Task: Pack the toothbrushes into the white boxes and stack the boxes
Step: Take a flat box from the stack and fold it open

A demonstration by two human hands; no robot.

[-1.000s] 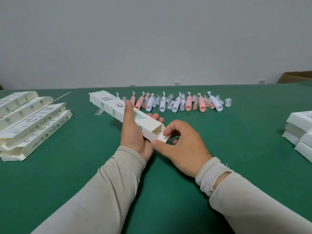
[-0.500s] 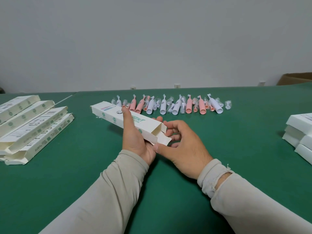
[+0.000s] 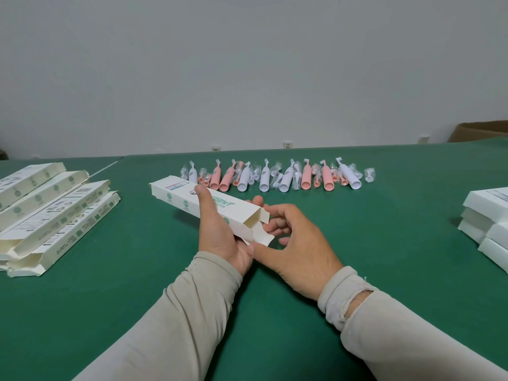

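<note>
My left hand grips a long white box with green print, thumb across its top, holding it above the green table. The box's near end is open, its flaps spread. My right hand is at that open end, with the thumb pressed against the bottom flap and the fingers loosely curled under the box. A row of pink and white toothbrushes with wrapped brush heads lies across the table behind the box.
Several unfilled white boxes with open ends lie piled at the left. A stack of closed white boxes sits at the right edge. A brown carton stands beyond the table's far right corner.
The box's near end has opened wider, with the flaps spread apart. My right hand's fingers have moved from the flap to under the open end. The view has tilted slightly.
</note>
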